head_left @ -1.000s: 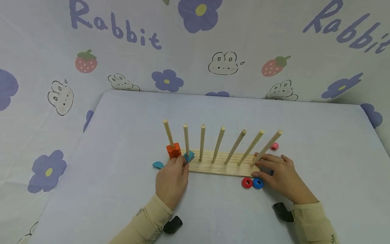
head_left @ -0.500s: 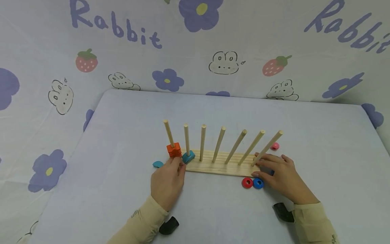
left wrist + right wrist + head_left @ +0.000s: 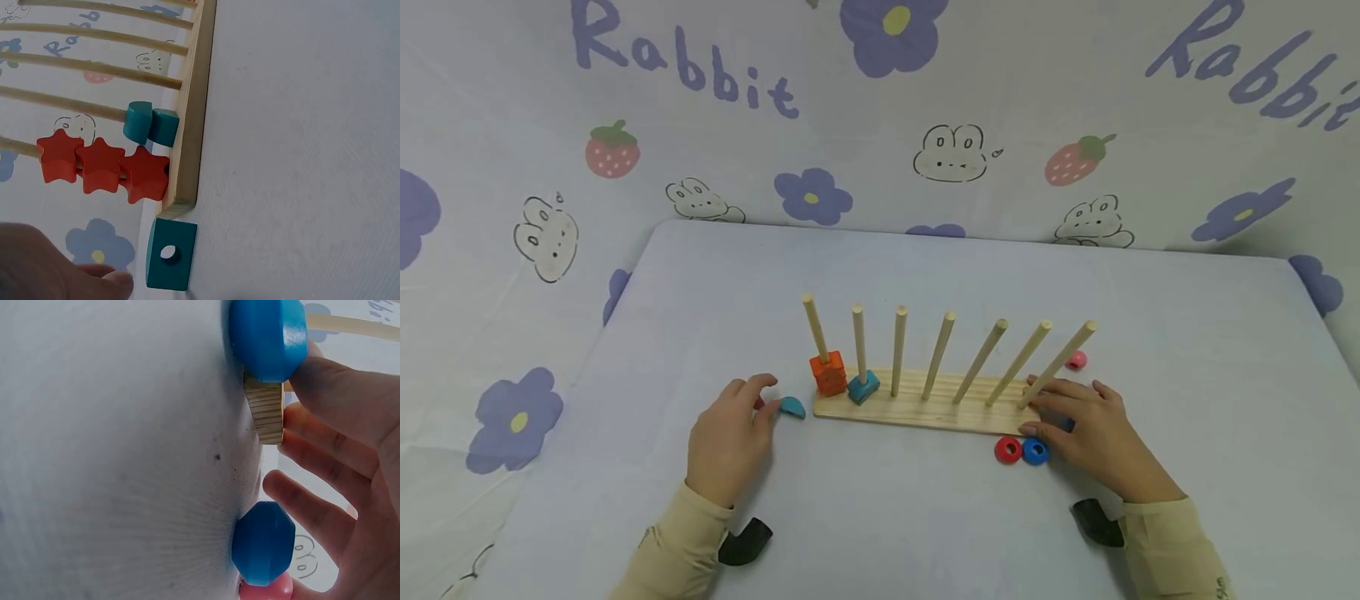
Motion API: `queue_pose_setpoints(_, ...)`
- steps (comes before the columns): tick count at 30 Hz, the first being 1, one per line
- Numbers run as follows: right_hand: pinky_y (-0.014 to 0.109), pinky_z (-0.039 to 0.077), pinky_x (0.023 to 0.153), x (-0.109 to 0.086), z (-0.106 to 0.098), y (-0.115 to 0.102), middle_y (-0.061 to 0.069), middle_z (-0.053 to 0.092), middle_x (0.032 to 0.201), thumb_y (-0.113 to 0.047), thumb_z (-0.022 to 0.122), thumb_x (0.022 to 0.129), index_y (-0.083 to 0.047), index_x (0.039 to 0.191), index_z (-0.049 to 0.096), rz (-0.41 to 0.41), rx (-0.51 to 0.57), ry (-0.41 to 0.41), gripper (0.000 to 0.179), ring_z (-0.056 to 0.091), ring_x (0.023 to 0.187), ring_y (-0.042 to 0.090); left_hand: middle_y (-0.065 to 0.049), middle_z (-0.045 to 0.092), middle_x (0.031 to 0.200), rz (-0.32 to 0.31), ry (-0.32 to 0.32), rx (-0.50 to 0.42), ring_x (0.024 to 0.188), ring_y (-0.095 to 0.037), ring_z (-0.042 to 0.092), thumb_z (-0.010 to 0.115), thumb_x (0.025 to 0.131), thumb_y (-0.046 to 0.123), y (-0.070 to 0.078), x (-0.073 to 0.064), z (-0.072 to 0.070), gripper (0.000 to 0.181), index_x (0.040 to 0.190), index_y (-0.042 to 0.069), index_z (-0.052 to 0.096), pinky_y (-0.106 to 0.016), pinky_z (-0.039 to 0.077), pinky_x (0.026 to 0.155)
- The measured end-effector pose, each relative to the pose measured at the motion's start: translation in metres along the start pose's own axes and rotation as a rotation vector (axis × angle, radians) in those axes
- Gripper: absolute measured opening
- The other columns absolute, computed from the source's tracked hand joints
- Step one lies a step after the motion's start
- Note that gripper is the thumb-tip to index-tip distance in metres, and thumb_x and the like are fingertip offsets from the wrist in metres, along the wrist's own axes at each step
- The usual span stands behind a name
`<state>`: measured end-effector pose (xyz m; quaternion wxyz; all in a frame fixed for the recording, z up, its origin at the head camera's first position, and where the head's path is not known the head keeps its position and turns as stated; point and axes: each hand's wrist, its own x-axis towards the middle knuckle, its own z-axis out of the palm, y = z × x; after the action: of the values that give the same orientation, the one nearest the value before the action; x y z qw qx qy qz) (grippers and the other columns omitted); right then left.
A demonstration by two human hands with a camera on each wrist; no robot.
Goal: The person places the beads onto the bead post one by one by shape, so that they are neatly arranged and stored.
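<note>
A wooden peg board (image 3: pixel 917 408) with a row of upright pegs lies on the white table. Orange-red stars (image 3: pixel 100 165) are stacked on its leftmost peg, and two teal half-round blocks (image 3: pixel 150 124) sit on the second peg. Off the board's left end lies a loose teal half-round block (image 3: pixel 792 407) with a hole. My left hand (image 3: pixel 730 442) is beside it, thumb and forefinger apart; the left wrist view shows a small gap to the block. My right hand (image 3: pixel 1093 429) holds the board's right end, thumb at the front edge and fingers towards the back.
In front of the board's right end sit a red bead (image 3: pixel 1008 450) and a blue bead (image 3: pixel 1035 451). Another blue bead (image 3: pixel 264 544) and a pink bead (image 3: pixel 1077 360) lie near my right hand. Black pieces (image 3: pixel 745 542) are at both wrists. A patterned cloth hangs behind.
My left hand has let go of the teal block on the second peg, which now sits low on it. The hand has moved left to the loose teal block. My right hand stays put.
</note>
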<state>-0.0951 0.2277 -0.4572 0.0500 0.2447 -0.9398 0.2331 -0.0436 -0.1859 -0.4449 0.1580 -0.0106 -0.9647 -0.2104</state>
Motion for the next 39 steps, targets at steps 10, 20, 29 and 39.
queue_pose_setpoints(10, 0.070, 0.027, 0.095, 0.000, 0.000, 0.000, 0.011, 0.066, 0.113, -0.023, 0.083, 0.073, -0.008, 0.105, 0.074, 0.019, 0.001, -0.023, 0.037, 0.062, 0.108, 0.032, -0.005, 0.057, 0.083, 0.051, -0.196, -0.064, 0.059, -0.009, 0.044, 0.071, 0.086, 0.011, -0.012, -0.001, 0.006, 0.027, 0.113, 0.012, 0.069, -0.023, 0.037, 0.051)
queue_pose_setpoints(20, 0.070, 0.027, 0.096, 0.000, 0.001, 0.001, 0.013, 0.066, 0.113, -0.024, 0.083, 0.074, -0.007, 0.105, 0.073, 0.026, 0.005, -0.039, 0.036, 0.063, 0.106, 0.034, -0.008, 0.065, 0.090, -0.038, -0.161, -0.162, 0.067, -0.013, 0.054, 0.071, 0.086, 0.010, -0.016, -0.002, 0.003, 0.019, 0.103, 0.007, 0.065, -0.028, 0.044, 0.059)
queue_pose_setpoints(29, 0.070, 0.027, 0.097, 0.000, 0.000, 0.001, 0.013, 0.066, 0.114, -0.024, 0.082, 0.075, -0.006, 0.106, 0.073, 0.040, -0.005, -0.054, 0.037, 0.062, 0.108, 0.034, -0.005, 0.068, 0.099, -0.213, -0.157, -0.387, 0.072, -0.012, 0.062, 0.072, 0.087, 0.021, -0.016, 0.006, -0.013, 0.026, 0.108, 0.013, 0.061, -0.024, 0.048, 0.060)
queue_pose_setpoints(39, 0.070, 0.027, 0.096, 0.001, -0.001, 0.000, 0.012, 0.067, 0.112, -0.023, 0.083, 0.073, -0.008, 0.104, 0.074, 0.022, 0.000, -0.029, 0.036, 0.064, 0.104, 0.033, -0.007, 0.063, 0.103, -0.235, 0.130, -0.679, 0.086, -0.008, 0.061, 0.072, 0.085, 0.009, 0.013, 0.015, -0.044, 0.037, 0.119, 0.004, 0.058, -0.014, 0.050, 0.077)
